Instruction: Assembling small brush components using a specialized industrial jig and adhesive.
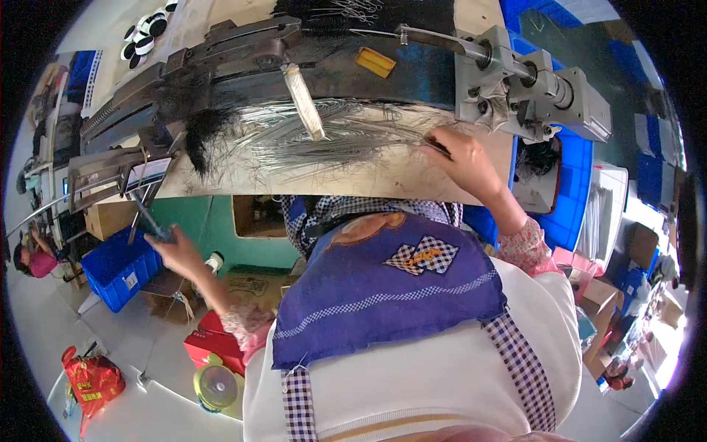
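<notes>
My left hand [177, 252] is closed around the grey lever handle [149, 218] that hangs from the machine's left end. Over the right part of the worktable, my right hand [465, 160] has its fingers pinched together. Something dark shows between them, too small to make out. Thin metal wires [324, 136] lie in a loose heap on the table, and some ends reach close to my right fingertips. A tuft of black bristles [200, 140] sits left of the heap. Above the wires, a pale flat bar [303, 102] juts from the dark metal machine [221, 62].
A grey motor unit [530, 81] with a spindle stands at the right. A yellow block [375, 62] lies on the dark bed. Black-and-white spools [146, 37] rest at the far left. Blue bins [121, 269] stand below on both sides, with a red bag [93, 379] on the floor.
</notes>
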### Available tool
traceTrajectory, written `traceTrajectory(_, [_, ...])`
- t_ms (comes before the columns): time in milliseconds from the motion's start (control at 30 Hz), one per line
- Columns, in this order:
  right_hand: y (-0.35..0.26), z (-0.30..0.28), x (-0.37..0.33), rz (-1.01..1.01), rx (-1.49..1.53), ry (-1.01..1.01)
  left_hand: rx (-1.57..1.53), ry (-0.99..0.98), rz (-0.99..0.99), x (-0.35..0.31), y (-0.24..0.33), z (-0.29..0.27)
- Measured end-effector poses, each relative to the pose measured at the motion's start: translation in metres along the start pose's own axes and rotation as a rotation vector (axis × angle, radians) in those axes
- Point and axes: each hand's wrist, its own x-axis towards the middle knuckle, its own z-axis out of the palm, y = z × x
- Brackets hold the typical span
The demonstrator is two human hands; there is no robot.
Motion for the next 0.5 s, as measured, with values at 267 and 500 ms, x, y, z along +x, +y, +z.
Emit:
traceTrajectory(267, [-0.024,-0.055,0.006,-0.157,-0.117,-0.020,-1.026,-0.313,1.044,-0.071,0.235,-0.084])
traceTrajectory(500, [-0.137,-0.128,0.060,-0.476,-0.216,0.043,-1.131,-0.817,1.126,-0.100,0.293,-0.071])
